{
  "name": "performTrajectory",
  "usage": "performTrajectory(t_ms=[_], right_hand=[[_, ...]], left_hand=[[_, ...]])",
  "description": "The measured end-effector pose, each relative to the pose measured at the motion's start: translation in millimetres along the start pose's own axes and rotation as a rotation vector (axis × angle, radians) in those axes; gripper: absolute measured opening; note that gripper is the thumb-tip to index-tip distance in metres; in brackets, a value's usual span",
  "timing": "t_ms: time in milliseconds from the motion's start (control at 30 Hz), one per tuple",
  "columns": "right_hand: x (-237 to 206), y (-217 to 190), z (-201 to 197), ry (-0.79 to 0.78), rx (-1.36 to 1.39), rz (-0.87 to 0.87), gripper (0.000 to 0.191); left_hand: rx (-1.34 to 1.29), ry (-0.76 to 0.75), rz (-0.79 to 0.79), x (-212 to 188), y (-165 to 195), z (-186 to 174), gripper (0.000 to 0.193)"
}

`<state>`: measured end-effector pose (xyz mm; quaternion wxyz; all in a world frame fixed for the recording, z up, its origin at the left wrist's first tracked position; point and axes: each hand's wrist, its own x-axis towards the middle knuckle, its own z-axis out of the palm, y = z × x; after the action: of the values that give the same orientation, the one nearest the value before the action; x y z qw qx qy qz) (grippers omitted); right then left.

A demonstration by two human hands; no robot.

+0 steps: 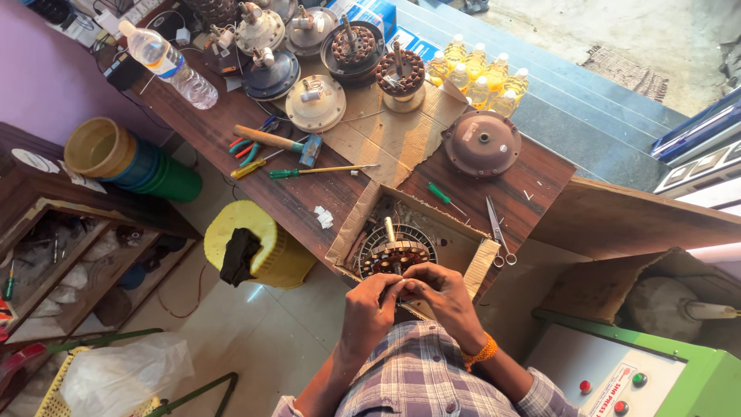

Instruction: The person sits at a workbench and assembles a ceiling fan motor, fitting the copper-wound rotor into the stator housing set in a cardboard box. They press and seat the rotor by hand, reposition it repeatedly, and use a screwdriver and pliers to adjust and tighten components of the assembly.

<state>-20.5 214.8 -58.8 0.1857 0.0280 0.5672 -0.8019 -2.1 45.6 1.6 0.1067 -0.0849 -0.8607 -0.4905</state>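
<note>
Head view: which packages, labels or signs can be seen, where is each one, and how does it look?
Blue and white boxes: top of bench, rectangular.
Yellow bottles: cluster right of boxes, white caps.
Water bottle: top left, clear, lying, pale label.
White label: on green machine, bottom right, red print.

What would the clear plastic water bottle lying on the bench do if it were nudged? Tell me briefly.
The water bottle lies on its side on the wooden bench, so it would probably roll rather than slide. It looks partly filled, so likely fairly light, with sloshing water. It lies near the bench's edge, so a push that way might send it off.
</note>
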Motion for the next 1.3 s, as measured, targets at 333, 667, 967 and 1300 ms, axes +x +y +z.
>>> performTrajectory(t_ms=[333, 667, 967, 1300], right_hand=[[4.1, 7.8, 5.3, 0.045, 0.077, 0.020, 0.022], [5.4, 10.0, 7.9, 0.054, 0.054, -0.006, 0.024], [12.7, 17.2, 8.0, -0.102, 0.426, -0.201, 0.014], [13.4, 21.4, 2.8, 0.043, 0.078, -0.242, 0.022]], left_hand=[[0.065, -0.005, 0.002, 1.0, -5.2, 5.1, 0.010], [0.066, -0.038, 0.008, 6.3, -5.5, 5.8, 0.010], [-0.694, -0.025, -0.252, 9.3, -11.2, 13.4, 0.014], [-0.477, -0.033, -0.287, 14.5, -9.1, 22.4, 0.010]])
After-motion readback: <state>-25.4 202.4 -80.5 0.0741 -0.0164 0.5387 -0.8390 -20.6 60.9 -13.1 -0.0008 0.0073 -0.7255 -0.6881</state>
